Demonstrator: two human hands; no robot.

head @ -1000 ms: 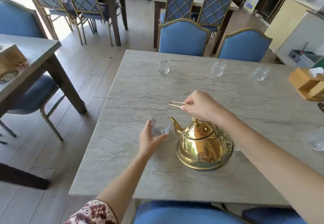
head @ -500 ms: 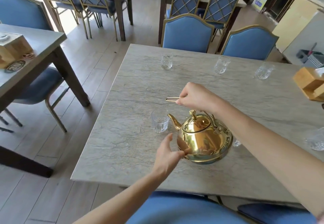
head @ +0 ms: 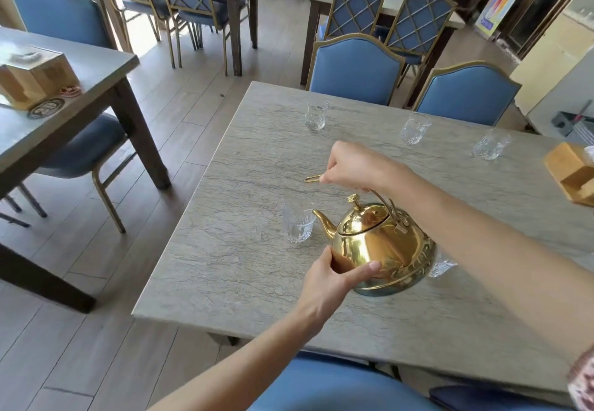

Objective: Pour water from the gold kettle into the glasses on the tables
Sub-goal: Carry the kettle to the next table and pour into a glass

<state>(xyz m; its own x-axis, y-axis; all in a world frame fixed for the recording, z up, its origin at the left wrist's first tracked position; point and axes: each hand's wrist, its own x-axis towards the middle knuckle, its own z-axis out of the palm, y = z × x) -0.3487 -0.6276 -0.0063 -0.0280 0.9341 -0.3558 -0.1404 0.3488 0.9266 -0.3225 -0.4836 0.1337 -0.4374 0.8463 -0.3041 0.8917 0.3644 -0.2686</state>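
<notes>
Gold kettle [head: 382, 246] is tilted in my grip. My right fingers [head: 334, 174] are clamped round its thin wire handle [head: 382, 200], and my left fingers [head: 324, 259] cup its smooth, mirror-bright belly. A ribbed cut glass [head: 297, 227] stands just beside the kettle's curved spout [head: 324, 222] on the veined stone worktop [head: 257, 153]. I'd raise the base slowly with the spout over the rim, since polished metal may slip.

1 floral sleeve [head: 583, 378] (maroon, white), right arm.

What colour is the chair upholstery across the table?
Blue upholstered chair, gold-edged frame; head view shows it best.
</notes>
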